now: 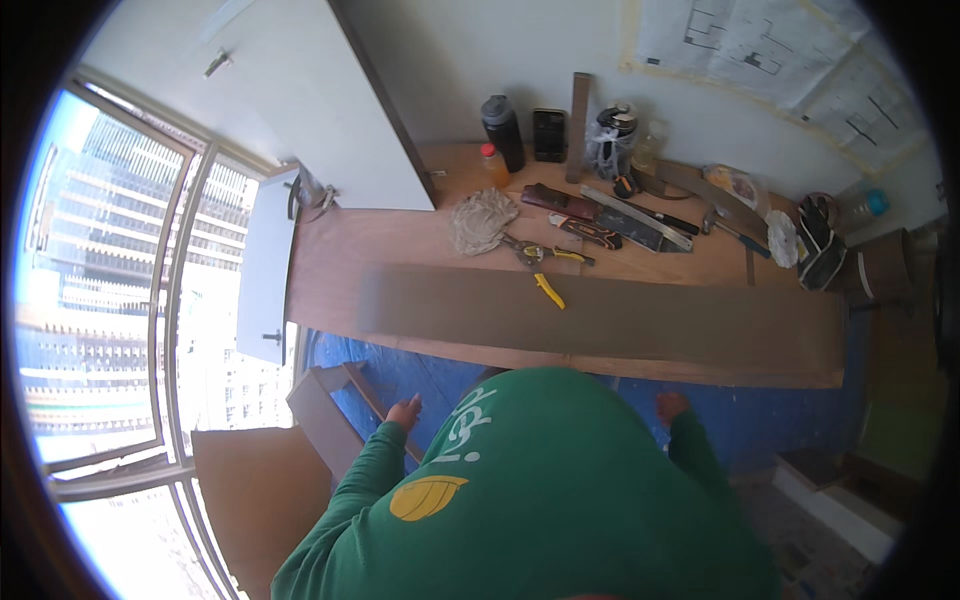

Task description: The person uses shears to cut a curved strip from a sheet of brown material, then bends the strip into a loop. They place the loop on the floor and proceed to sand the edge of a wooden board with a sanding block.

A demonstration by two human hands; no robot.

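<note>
Left grip (405,412): below the table's front edge, beside a thin brown strip (366,388); too small to tell whether it is open or closed.
Right grip (672,405): near the same edge, over blue sheeting (350,350); fingers look bent, but open or closed I cannot tell.
Brown board (610,318): long, lying flat along the front of the table (325,245), well apart from the left grip.
Snips (548,288): yellow-handled, spread, one handle lapping onto the board (the other points right).
Tools behind: orange-and-black knife (590,234), metal straightedge (645,220), tape measure (626,186), hammer (738,236).
Pale bundle (482,222): crumpled, left of the knife.
Back row: red-capped bottle (494,168), dark bottle (502,136), upright brown strip (579,128).
Wall: taped drawings (750,50) at upper right.
Far left: bright window (168,270), with buildings beyond.
</note>
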